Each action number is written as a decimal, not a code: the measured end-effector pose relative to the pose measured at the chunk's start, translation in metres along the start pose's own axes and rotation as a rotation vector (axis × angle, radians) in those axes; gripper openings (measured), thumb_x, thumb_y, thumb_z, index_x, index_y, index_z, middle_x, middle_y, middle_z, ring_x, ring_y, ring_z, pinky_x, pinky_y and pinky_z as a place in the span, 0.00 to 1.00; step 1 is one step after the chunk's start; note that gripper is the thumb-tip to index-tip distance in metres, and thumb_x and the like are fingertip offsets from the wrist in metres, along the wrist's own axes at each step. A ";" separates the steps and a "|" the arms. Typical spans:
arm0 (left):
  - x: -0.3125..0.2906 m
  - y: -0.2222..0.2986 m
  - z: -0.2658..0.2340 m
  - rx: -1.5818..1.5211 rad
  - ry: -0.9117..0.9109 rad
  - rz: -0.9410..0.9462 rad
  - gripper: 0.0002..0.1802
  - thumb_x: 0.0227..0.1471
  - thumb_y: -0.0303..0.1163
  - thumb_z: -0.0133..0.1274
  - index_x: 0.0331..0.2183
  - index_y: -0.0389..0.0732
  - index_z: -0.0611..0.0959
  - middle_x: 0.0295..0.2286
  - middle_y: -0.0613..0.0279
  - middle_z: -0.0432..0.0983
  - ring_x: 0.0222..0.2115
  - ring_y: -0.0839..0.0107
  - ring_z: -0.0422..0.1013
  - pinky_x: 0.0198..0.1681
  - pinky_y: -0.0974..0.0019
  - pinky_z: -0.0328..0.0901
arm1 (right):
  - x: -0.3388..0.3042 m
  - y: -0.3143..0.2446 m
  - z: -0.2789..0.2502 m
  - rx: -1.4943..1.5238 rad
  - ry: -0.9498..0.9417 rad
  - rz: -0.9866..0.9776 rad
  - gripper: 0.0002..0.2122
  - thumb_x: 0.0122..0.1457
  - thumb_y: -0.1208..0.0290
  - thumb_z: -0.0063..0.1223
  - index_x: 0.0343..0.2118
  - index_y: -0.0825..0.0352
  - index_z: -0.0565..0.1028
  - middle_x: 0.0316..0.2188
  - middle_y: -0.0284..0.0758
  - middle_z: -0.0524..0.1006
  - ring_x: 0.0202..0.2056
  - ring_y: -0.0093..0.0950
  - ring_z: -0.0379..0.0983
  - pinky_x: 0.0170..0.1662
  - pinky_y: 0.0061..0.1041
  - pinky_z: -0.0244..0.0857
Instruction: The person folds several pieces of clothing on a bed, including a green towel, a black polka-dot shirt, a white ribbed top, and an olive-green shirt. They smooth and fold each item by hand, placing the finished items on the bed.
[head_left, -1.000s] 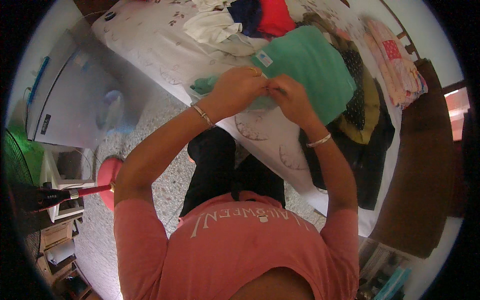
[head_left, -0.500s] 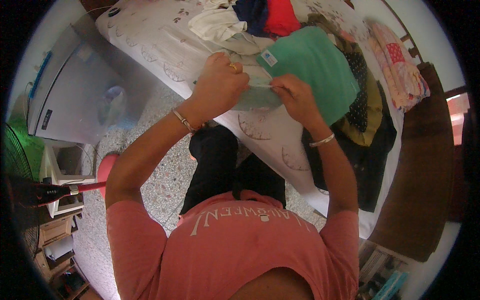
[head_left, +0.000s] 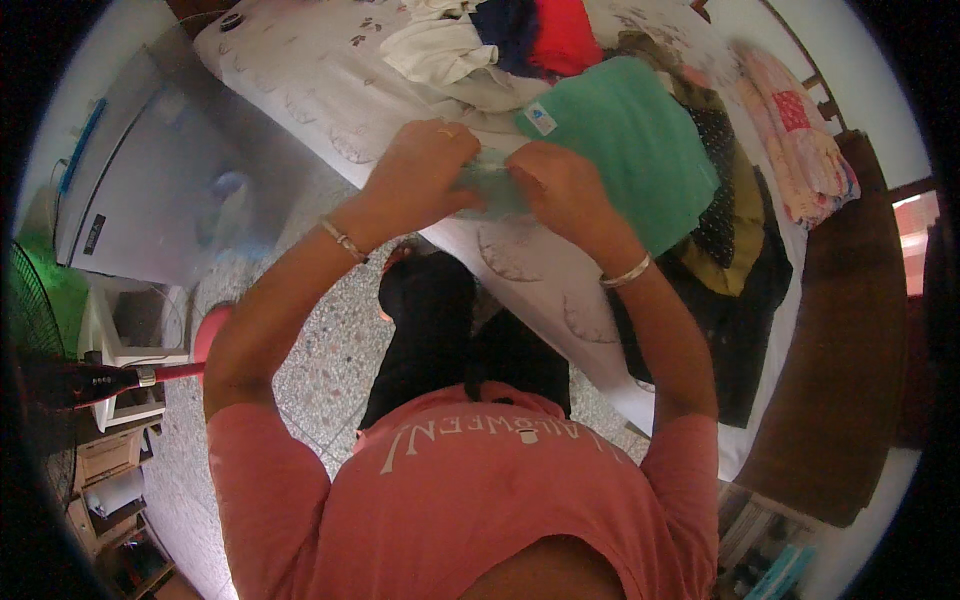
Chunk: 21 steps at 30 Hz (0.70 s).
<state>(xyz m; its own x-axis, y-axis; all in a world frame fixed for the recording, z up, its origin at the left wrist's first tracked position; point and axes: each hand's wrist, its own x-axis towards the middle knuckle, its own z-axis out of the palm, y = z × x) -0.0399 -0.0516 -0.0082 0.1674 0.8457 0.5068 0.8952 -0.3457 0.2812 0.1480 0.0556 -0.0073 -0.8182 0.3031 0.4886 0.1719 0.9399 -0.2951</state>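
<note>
Between my two hands is a thin see-through plastic bag [head_left: 492, 188], pale greenish and partly blurred. My left hand [head_left: 425, 165] grips its left side with the fingers curled in. On its other side, my right hand [head_left: 560, 185] pinches the edge, thumb and fingers together. Both hands are above the near edge of the bed. Just beyond and beside my right hand lies a folded green cloth [head_left: 640, 150] with a small white label at its corner. My fingertips are partly hidden behind the backs of the hands.
White [head_left: 440, 50], navy [head_left: 503, 35] and red [head_left: 562, 35] clothes lie at the bed's far side. Dark and olive garments [head_left: 735, 240] spread right of the green cloth. A folded pink quilt [head_left: 800, 140] rests at far right. A grey fridge [head_left: 150, 190] and black fan [head_left: 45, 380] stand left.
My hands have come closer together, the left moving slightly left and down, the right moving left. The plastic bag between them is now bunched, where before its upper edge was stretched straight.
</note>
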 end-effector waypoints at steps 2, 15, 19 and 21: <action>-0.010 -0.010 -0.003 0.027 0.099 0.013 0.23 0.34 0.32 0.64 0.36 0.40 0.77 0.32 0.57 0.72 0.37 0.57 0.67 0.46 0.56 0.59 | -0.002 0.001 0.004 0.016 0.084 0.003 0.03 0.49 0.76 0.50 0.28 0.65 0.74 0.27 0.38 0.76 0.29 0.40 0.73 0.32 0.36 0.67; -0.017 -0.021 -0.005 -0.066 -0.117 -0.105 0.18 0.34 0.32 0.64 0.33 0.44 0.79 0.28 0.63 0.73 0.33 0.61 0.68 0.38 0.61 0.59 | 0.008 0.002 0.009 -0.033 -0.106 0.027 0.22 0.41 0.58 0.64 0.39 0.65 0.77 0.33 0.40 0.78 0.34 0.38 0.74 0.37 0.36 0.66; -0.021 -0.019 -0.002 -0.102 -0.070 -0.150 0.17 0.35 0.32 0.64 0.33 0.44 0.79 0.29 0.62 0.74 0.34 0.61 0.68 0.40 0.61 0.59 | 0.007 0.007 0.014 0.033 -0.204 0.078 0.19 0.42 0.59 0.64 0.37 0.63 0.79 0.31 0.39 0.78 0.34 0.39 0.74 0.36 0.36 0.65; -0.022 -0.012 0.000 -0.090 0.003 -0.119 0.17 0.35 0.31 0.63 0.34 0.44 0.80 0.31 0.61 0.73 0.35 0.61 0.68 0.42 0.60 0.59 | 0.005 0.010 0.016 0.047 -0.180 0.084 0.19 0.42 0.57 0.63 0.36 0.62 0.79 0.30 0.38 0.79 0.34 0.38 0.74 0.36 0.37 0.65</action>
<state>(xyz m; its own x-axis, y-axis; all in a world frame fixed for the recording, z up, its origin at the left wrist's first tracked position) -0.0541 -0.0660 -0.0220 0.0605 0.8815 0.4682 0.8680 -0.2781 0.4115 0.1371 0.0636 -0.0212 -0.8877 0.3432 0.3069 0.2217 0.9029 -0.3684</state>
